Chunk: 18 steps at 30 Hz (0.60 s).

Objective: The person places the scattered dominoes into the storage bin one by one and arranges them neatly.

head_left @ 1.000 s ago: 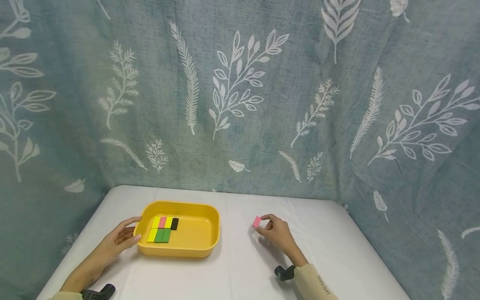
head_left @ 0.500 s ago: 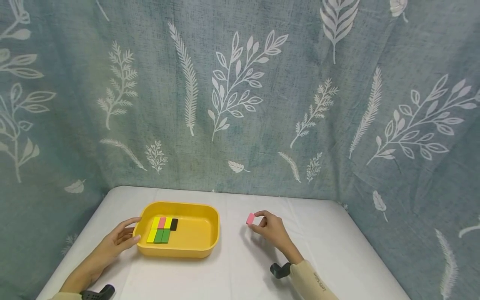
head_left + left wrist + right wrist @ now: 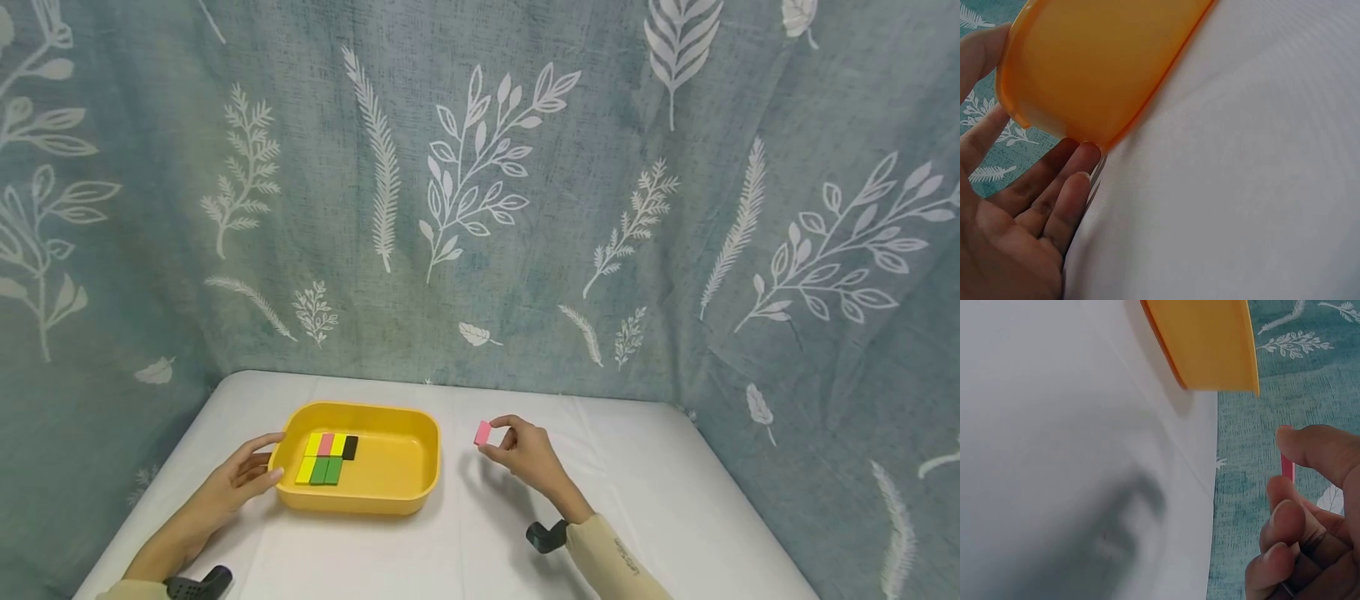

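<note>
My left hand (image 3: 225,487) holds the left end of a yellow tray (image 3: 360,505), thumb near its front corner and index finger farther back. In the left wrist view, fingertips (image 3: 1088,153) touch the outside of the tray's end wall. To the tray's right, my right hand (image 3: 531,457) pinches a small pink tile (image 3: 482,433) between thumb and index finger, above the table. The right wrist view shows only the tile's narrow edge (image 3: 1287,467). Inside the tray lie flat tiles in two rows: yellow tiles (image 3: 305,470), green tiles (image 3: 326,471), a pink one (image 3: 326,444) and a black one (image 3: 350,447).
A white cloth (image 3: 465,542) covers the table. Blue-green curtain (image 3: 517,333) with white leaf prints hangs behind it and on both sides. Dark devices (image 3: 546,537) are strapped to both wrists. Bare tray floor (image 3: 393,467) shows right of the tiles.
My right hand has moved left toward the tray and slightly farther back, carrying the pink tile. The left hand, the tray and the tiles in it stay put.
</note>
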Tool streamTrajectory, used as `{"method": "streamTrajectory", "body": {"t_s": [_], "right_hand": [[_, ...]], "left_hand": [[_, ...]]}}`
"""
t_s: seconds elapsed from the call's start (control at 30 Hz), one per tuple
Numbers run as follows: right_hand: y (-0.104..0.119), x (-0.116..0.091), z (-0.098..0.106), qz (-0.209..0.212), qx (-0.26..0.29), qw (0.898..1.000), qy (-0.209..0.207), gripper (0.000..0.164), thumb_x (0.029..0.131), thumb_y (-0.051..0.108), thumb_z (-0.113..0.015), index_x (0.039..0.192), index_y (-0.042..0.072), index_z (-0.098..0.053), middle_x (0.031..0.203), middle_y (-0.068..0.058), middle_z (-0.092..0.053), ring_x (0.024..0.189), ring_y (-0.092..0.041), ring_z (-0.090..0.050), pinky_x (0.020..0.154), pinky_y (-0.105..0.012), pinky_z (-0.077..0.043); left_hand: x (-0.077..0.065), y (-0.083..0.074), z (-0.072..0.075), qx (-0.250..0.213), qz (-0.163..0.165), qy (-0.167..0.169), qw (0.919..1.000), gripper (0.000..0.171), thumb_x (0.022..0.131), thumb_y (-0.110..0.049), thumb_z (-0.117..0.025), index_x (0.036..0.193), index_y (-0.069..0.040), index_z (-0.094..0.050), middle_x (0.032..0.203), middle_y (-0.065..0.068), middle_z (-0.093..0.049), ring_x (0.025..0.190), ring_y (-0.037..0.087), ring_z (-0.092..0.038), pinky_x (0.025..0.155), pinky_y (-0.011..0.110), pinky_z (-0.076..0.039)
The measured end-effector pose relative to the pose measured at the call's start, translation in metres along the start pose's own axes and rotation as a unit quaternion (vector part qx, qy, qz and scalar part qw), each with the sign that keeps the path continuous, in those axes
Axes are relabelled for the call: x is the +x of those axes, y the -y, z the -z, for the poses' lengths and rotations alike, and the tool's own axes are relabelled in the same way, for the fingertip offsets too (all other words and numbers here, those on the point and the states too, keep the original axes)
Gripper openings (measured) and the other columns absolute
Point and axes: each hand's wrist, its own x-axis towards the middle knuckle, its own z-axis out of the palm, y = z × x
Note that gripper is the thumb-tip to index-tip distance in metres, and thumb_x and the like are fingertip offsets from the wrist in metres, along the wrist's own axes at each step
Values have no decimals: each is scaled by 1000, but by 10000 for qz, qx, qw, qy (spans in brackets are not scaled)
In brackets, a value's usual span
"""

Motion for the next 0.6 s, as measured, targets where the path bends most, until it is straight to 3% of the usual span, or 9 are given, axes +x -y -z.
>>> {"method": "streamTrajectory", "body": {"t_s": [0.6], "right_hand": [[31,8,-16,420,-19,9988,259,44,87,33,-83,122,10,-68,68,6,-61,53,-10,-52,50,-23,-46]], "left_hand": [[-6,-2,-4,20,84,-49,10000,90,93,-53,-72,162,-18,-26,158,29,-33,141,50,-36,110,77,-24]]}}
